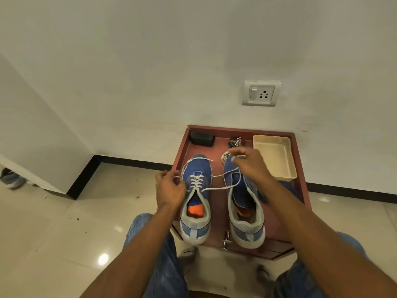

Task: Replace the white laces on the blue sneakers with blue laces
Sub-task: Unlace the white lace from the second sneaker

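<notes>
On the red tray (299,160), both hands' fingers (171,176) pinch white lace (223,187)

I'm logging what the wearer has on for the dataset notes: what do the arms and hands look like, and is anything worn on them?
Both forearms are bare up to the frame edge: no sleeves show. The left hand and right hand carry no gloves, and no watch, ring or band is visible.

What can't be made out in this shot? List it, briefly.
- Blue laces: a dark blue bundle lies beyond the right forearm, which covers most of it; cannot tell what it is.
- Right sneaker: the right hand and wrist hide its eyelets.
- Tin: label too small to read fully.
- Left hand: fingertips hidden, facing away from the camera.
</notes>
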